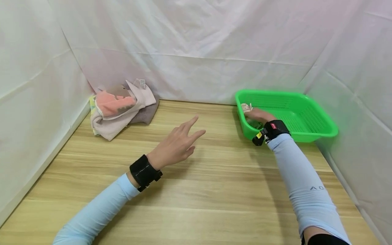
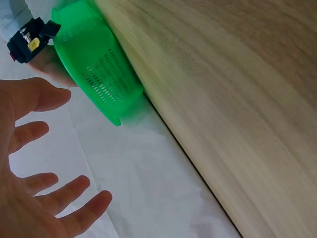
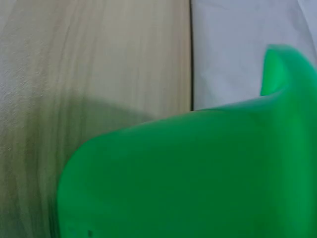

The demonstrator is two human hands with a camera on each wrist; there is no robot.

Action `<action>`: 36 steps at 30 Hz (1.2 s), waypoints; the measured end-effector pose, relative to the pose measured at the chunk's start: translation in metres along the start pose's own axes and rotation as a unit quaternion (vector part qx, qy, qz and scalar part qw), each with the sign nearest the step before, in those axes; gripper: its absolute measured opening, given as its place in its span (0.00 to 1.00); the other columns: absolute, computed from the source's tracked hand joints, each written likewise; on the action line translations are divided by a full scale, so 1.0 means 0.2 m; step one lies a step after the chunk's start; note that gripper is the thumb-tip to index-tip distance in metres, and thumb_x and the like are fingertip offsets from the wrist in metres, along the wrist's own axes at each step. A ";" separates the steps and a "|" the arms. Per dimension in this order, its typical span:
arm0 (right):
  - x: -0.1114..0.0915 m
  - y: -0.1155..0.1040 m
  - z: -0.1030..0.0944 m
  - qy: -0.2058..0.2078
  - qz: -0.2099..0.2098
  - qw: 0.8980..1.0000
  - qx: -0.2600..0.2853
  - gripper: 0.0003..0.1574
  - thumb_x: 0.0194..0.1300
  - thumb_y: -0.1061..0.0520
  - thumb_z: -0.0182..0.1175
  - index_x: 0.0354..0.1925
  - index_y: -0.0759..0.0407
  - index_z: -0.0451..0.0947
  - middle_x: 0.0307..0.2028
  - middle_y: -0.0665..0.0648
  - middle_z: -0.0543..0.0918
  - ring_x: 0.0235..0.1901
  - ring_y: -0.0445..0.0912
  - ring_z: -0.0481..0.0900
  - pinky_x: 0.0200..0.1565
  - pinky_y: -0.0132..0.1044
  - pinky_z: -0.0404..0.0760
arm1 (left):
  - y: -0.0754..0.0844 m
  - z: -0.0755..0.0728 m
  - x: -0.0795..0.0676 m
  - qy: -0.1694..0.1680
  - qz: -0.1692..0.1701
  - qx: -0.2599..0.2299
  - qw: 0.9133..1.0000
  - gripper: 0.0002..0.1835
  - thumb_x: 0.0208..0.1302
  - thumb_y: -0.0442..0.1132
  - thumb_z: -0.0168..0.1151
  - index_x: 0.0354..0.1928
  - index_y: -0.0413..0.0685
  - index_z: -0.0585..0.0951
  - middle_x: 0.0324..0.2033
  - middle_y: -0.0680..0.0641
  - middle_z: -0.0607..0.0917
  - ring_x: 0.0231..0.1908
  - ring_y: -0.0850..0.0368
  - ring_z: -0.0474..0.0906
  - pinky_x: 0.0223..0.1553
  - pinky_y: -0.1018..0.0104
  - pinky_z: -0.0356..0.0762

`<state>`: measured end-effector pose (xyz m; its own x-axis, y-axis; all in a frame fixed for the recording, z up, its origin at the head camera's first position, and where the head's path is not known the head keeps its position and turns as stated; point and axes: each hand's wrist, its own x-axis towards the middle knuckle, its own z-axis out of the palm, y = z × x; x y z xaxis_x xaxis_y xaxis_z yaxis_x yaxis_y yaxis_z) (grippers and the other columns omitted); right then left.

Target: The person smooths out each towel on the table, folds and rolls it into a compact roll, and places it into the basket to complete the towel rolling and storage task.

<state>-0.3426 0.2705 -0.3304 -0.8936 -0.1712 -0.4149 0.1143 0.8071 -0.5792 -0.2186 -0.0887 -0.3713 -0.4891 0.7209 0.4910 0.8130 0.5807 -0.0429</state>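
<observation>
My left hand (image 1: 174, 146) hovers over the wooden table with its fingers spread and nothing in it. The left wrist view shows the same hand (image 2: 37, 198) with relaxed, separated fingers. On the right, my right hand (image 1: 260, 115) reaches over the near-left rim into a green plastic basket (image 1: 324, 126). At its fingertips is a small whitish thing (image 1: 246, 107) with a loose end, its kind unclear. Something darker lies under the hand, mostly hidden. Those fingers are hidden, so their grip does not show. The right wrist view is filled by the basket's green wall (image 3: 168, 178).
Folded towels (image 1: 122, 105) in pink, coral and grey lie heaped in the back left corner, with a tag on top. White sheeting (image 1: 196, 41) walls off the back and both sides. The wooden table (image 1: 214, 204) spans the space between.
</observation>
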 end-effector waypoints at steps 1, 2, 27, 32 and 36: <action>0.01 0.00 0.00 -0.004 0.001 1.000 -0.012 0.19 0.72 0.53 0.39 0.24 0.57 0.64 0.21 0.51 0.67 0.22 0.45 0.66 0.31 0.39 0.69 | 0.00 0.00 0.00 -0.003 -0.002 -0.002 1.000 0.35 0.55 0.40 0.66 0.67 0.49 0.68 0.72 0.38 0.42 0.63 0.42 0.58 0.44 0.50 0.71; 0.01 0.01 0.00 -0.005 0.003 1.000 -0.025 0.19 0.70 0.54 0.39 0.22 0.55 0.62 0.18 0.49 0.66 0.20 0.44 0.65 0.29 0.38 0.68 | 0.00 0.00 0.00 -0.006 -0.003 -0.001 1.000 0.35 0.55 0.40 0.66 0.67 0.49 0.68 0.72 0.38 0.42 0.62 0.41 0.59 0.43 0.50 0.71; -0.11 0.04 -0.05 0.062 0.019 0.997 -0.040 0.54 0.70 0.38 0.45 0.68 0.82 0.43 0.64 0.79 0.53 0.58 0.68 0.59 0.52 0.58 0.67 | -0.01 -0.02 -0.02 -0.035 -0.024 0.039 0.998 0.29 0.58 0.43 0.63 0.64 0.49 0.72 0.67 0.34 0.57 0.58 0.41 0.63 0.41 0.48 0.71; -0.15 0.00 -0.04 0.151 -0.034 0.983 -0.098 0.42 0.69 0.40 0.47 0.62 0.75 0.63 0.58 0.74 0.67 0.51 0.64 0.68 0.46 0.56 0.71 | -0.01 -0.02 -0.02 -0.041 -0.023 0.040 0.998 0.29 0.59 0.44 0.63 0.63 0.49 0.73 0.68 0.34 0.57 0.57 0.41 0.65 0.40 0.49 0.72; -0.22 -0.11 0.03 0.216 -0.096 0.965 -0.112 0.32 0.69 0.41 0.50 0.55 0.67 0.74 0.50 0.66 0.76 0.44 0.58 0.74 0.41 0.52 0.73 | 0.00 -0.02 -0.02 -0.048 -0.027 0.036 0.998 0.27 0.59 0.44 0.63 0.62 0.49 0.74 0.67 0.34 0.59 0.54 0.42 0.68 0.39 0.50 0.72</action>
<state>-0.3028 0.2569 -0.3027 -0.9920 -0.1183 0.0443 -0.1258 0.8938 -0.4305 -0.2161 -0.0936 -0.3689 -0.5617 0.7190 0.4092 0.7621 0.6422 -0.0822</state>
